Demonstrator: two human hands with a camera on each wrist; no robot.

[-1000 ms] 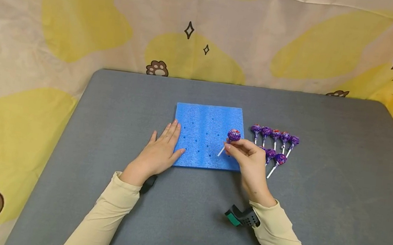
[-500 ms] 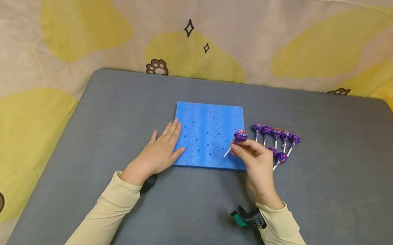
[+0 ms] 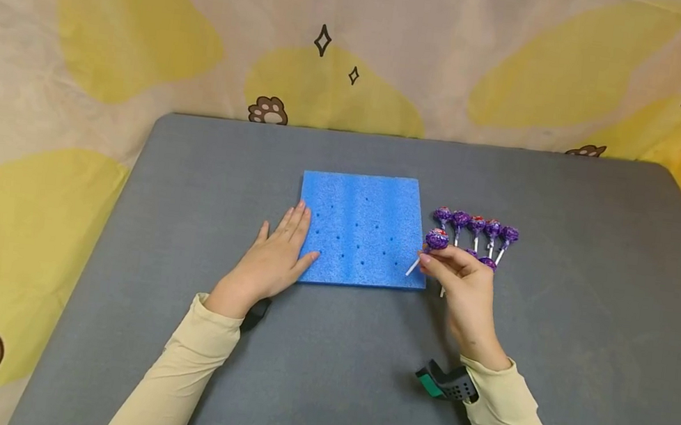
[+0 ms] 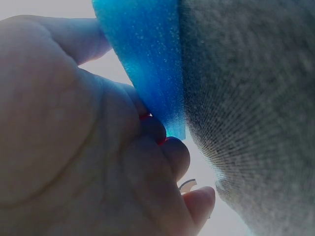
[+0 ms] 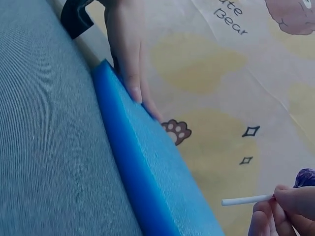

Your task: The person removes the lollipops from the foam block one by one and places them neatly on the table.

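Note:
A blue foam board (image 3: 348, 203) with several small dark holes lies flat on the grey table. My left hand (image 3: 272, 257) rests along the board's left edge, fingers straight and thumb over the front left corner. Between thumb and fingertips my right hand (image 3: 464, 290) pinches a lollipop (image 3: 437, 239) with a purple wrapper. Its head points up and its white stick slants down to the left, the tip over the board's front right corner. In the right wrist view the bare stick (image 5: 246, 200) shows clear above the board.
Several more purple lollipops (image 3: 476, 224) lie in rows on the table (image 3: 589, 304) right of the board, the nearer row partly hidden by my right hand. Behind the table hangs a patterned cloth (image 3: 397, 51). A dark wrist device (image 3: 447, 381) sits under my right wrist.
My right hand has moved to the right with the lollipop, from over the board's holes to its front right corner. The left hand stays at the left edge.

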